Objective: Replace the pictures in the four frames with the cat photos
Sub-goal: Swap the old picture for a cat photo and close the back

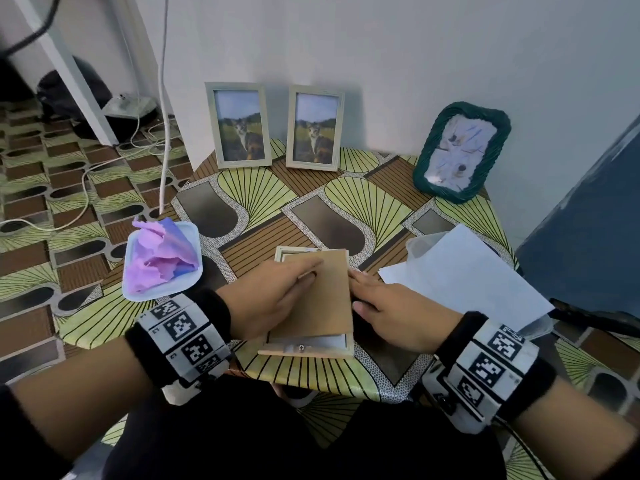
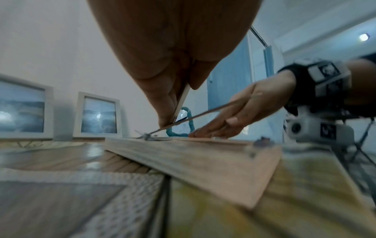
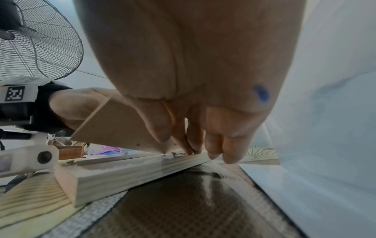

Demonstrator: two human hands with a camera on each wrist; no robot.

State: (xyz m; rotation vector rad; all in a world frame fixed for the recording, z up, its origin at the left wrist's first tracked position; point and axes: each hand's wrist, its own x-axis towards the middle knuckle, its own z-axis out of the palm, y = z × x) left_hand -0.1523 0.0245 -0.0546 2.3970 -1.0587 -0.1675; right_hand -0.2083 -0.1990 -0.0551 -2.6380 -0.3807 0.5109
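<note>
A light wooden frame [image 1: 308, 349] lies face down on the patterned table [image 1: 249, 195], close to its front edge. My left hand [image 1: 311, 270] pinches the brown backing board [image 1: 322, 306] and holds it tilted up off the frame; the thin board edge [image 2: 203, 112] shows between the hands. My right hand [image 1: 360, 289] rests with straight fingers on the frame's right rail [image 3: 122, 173]. Two pale frames with cat photos [image 1: 239, 124] [image 1: 315, 128] stand against the wall. A green woven frame [image 1: 460, 150] at the back right holds a different picture.
A white tray [image 1: 188, 233] with crumpled purple and pink paper sits left of the frame. White sheets [image 1: 464, 271] lie on a clear plastic tub to the right. A blue panel [image 1: 588, 220] stands at the right, cables [image 1: 83, 188] cross the floor at the left, and a fan [image 3: 36, 40] stands nearby.
</note>
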